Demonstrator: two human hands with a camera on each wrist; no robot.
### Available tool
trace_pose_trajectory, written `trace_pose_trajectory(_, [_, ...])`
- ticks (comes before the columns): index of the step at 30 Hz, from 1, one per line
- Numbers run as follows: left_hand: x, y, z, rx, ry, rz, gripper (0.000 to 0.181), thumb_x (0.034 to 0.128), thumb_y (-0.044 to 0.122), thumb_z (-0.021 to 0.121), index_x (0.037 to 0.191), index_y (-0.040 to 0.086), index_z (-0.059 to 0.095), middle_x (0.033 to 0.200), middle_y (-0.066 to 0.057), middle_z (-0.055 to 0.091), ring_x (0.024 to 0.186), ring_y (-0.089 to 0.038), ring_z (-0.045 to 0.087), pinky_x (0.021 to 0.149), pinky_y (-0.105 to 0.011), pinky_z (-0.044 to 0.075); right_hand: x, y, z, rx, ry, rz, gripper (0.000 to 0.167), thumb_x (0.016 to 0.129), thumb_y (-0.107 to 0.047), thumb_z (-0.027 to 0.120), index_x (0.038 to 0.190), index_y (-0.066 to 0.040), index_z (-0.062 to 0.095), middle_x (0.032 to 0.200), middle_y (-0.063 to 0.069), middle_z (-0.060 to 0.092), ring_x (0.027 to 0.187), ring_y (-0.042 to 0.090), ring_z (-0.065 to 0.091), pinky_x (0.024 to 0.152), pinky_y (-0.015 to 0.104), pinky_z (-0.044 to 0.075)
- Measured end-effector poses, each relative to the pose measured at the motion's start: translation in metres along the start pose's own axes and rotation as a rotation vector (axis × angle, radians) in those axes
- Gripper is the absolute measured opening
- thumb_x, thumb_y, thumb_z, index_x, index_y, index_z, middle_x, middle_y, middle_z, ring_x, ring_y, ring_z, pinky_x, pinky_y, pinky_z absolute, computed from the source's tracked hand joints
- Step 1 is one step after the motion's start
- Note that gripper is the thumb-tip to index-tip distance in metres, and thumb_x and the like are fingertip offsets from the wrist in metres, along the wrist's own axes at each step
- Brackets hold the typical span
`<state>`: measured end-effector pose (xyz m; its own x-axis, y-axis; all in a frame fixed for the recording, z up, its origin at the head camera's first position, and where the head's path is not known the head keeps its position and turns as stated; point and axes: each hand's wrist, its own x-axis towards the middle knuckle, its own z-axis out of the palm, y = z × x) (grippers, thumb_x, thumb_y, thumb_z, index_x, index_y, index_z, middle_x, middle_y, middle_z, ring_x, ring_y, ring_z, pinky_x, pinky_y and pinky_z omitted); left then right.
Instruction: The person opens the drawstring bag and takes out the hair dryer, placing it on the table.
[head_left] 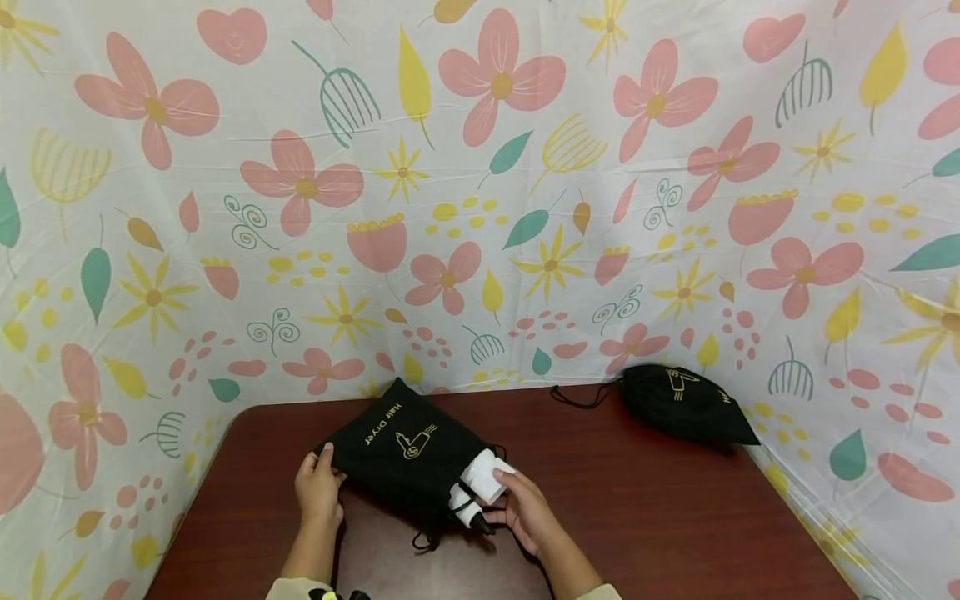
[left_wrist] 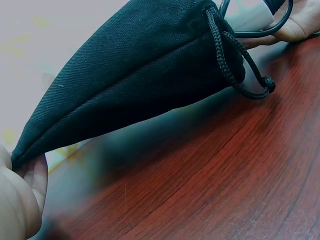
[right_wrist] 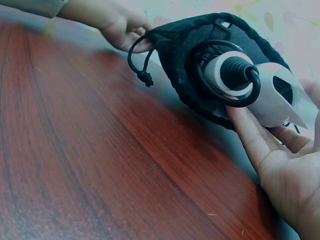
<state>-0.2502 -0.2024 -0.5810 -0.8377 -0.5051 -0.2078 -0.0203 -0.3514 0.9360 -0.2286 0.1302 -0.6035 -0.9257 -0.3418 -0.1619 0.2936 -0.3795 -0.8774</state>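
A black drawstring bag (head_left: 405, 454), printed "Hair Dryer" in gold, is tilted above the front of the table with its mouth toward the right. My left hand (head_left: 320, 492) pinches the bag's closed bottom corner between thumb and fingers. Out of the mouth stick the white nozzle and the handle end of a hair dryer (head_left: 483, 477); the rest is hidden inside. My right hand (head_left: 531, 518) grips the white nozzle, thumb on top and fingers below. In the right wrist view, a black power cord (right_wrist: 256, 95) loops from the ribbed end of the handle.
A second black drawstring bag (head_left: 678, 404) with a gold print lies at the back right of the dark red wooden table (head_left: 637, 517), its cord trailing left. A white curtain (head_left: 480, 208) with flowers and leaves rises behind and beside the table.
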Motion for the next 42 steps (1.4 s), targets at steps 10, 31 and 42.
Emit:
trace_pose_trajectory(10, [-0.016, 0.021, 0.000, 0.009, -0.023, -0.006, 0.032, 0.1051, 0.021, 0.054, 0.077, 0.008, 0.045, 0.071, 0.007, 0.059, 0.066, -0.006, 0.063, 0.068, -0.024, 0.054, 0.001, 0.000, 0.000, -0.004, 0.001, -0.002, 0.032, 0.103, -0.029, 0.053, 0.129, -0.011, 0.054, 0.101, 0.003, 0.069, 0.087, 0.020, 0.070, 0.076, 0.041, 0.061])
trace_pose_trajectory(31, [0.007, -0.002, -0.011, -0.018, 0.038, 0.015, 0.031, 0.1041, 0.027, 0.057, 0.078, 0.013, 0.050, 0.071, 0.011, 0.059, 0.067, -0.003, 0.063, 0.067, -0.021, 0.053, 0.000, 0.000, 0.001, -0.028, -0.009, -0.001, 0.030, 0.104, -0.026, 0.051, 0.129, -0.009, 0.053, 0.100, 0.004, 0.069, 0.084, 0.021, 0.070, 0.074, 0.041, 0.060])
trace_pose_trajectory(42, [-0.008, 0.022, -0.013, -0.007, 0.034, -0.005, 0.019, 0.1054, 0.022, 0.053, 0.097, 0.005, 0.058, 0.076, 0.008, 0.062, 0.070, -0.005, 0.065, 0.070, -0.022, 0.054, -0.002, -0.001, 0.000, -0.014, 0.003, 0.002, 0.033, 0.103, -0.028, 0.053, 0.129, -0.006, 0.054, 0.099, 0.005, 0.068, 0.083, 0.020, 0.069, 0.072, 0.039, 0.060])
